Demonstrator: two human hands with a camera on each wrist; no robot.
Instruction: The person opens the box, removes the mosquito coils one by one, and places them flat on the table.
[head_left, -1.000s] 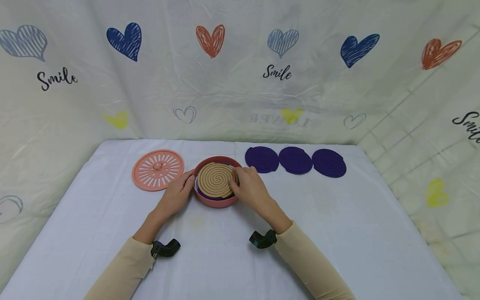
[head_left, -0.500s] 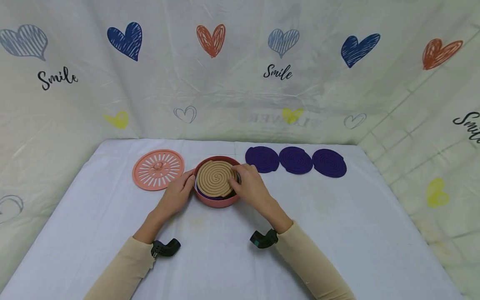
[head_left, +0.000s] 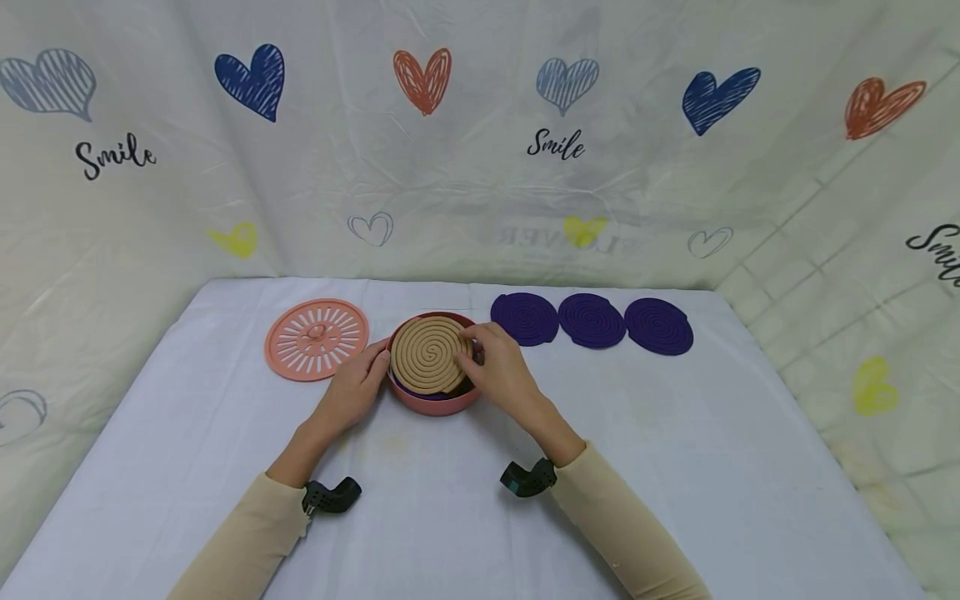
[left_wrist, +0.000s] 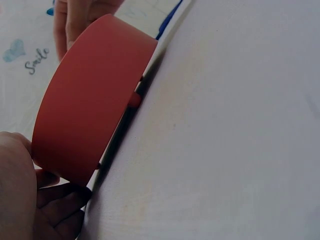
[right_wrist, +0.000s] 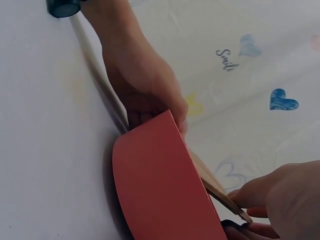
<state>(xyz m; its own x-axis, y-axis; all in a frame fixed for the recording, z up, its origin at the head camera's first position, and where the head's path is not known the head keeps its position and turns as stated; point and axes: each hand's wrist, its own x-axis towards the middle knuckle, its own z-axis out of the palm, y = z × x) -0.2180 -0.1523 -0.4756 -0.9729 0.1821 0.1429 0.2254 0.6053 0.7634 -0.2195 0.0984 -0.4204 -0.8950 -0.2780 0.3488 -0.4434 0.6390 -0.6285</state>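
Observation:
A round coral-red mosquito coil box (head_left: 438, 407) stands on the table with low feet under it, seen in the left wrist view. My left hand (head_left: 360, 379) grips its left side, thumb at the rim and fingers beneath the edge. My right hand (head_left: 501, 367) pinches the right edge of a tan mosquito coil (head_left: 431, 354) between thumb and fingers. That coil is tilted, its right side raised above the rim, as the right wrist view shows. Below it, part of a purple coil (head_left: 420, 395) shows inside the box; the rest is hidden.
A coral slotted lid (head_left: 317, 340) with a small knob lies left of the box. Three purple mosquito coils (head_left: 592, 321) lie in a row at the back right. A white cloth (head_left: 450, 517) covers the table, and a printed curtain (head_left: 480, 183) hangs behind.
The tan coil has come up a little at its right side and shifted slightly back and left, with my right hand's fingers on it. My left hand and the box have stayed put.

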